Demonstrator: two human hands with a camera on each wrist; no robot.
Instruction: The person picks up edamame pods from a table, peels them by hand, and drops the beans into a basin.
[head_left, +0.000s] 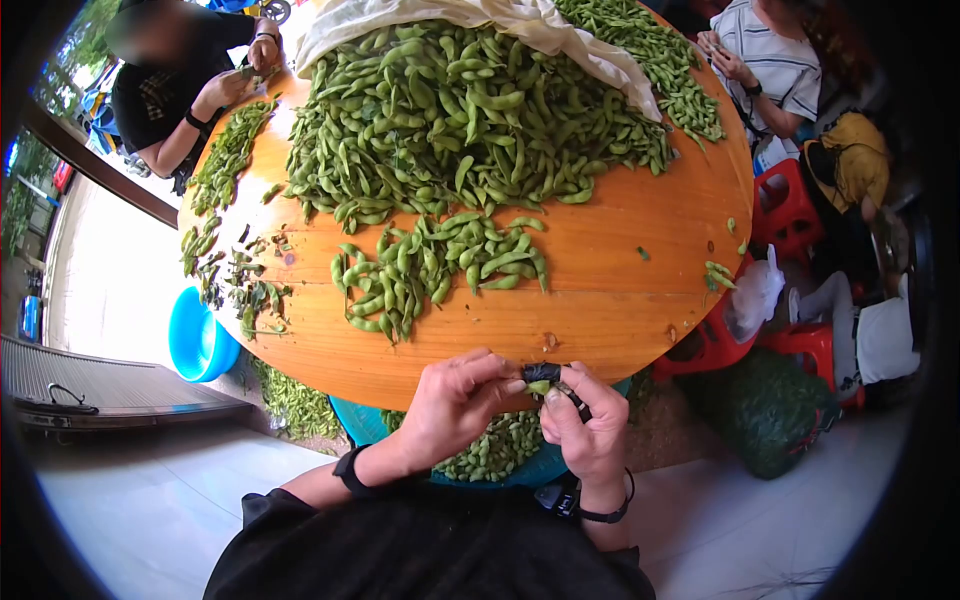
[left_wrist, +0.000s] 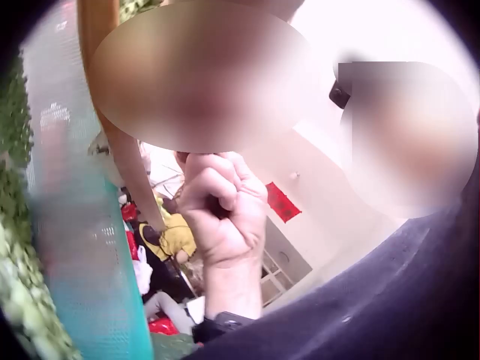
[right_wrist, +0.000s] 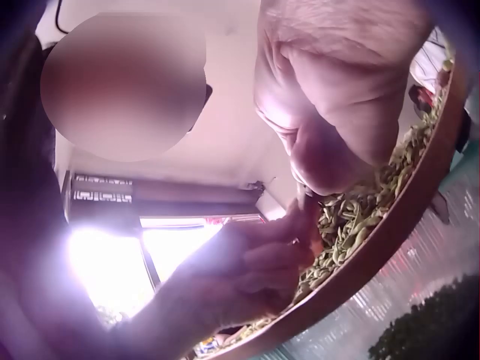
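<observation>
Pod (head_left: 540, 387): 1, between 2 hands (head_left: 455, 402) (head_left: 590, 430)

The head view looks forward and down over the table (head_left: 610, 270) and right hand (head_left: 588, 425); both wrist views, closer and facing upward, share that hand.

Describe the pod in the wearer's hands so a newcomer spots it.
Find the wooden table. At its near edge are the left hand and right hand. The green pod shows between them, held, while the heaped pods lie on the table.
</observation>
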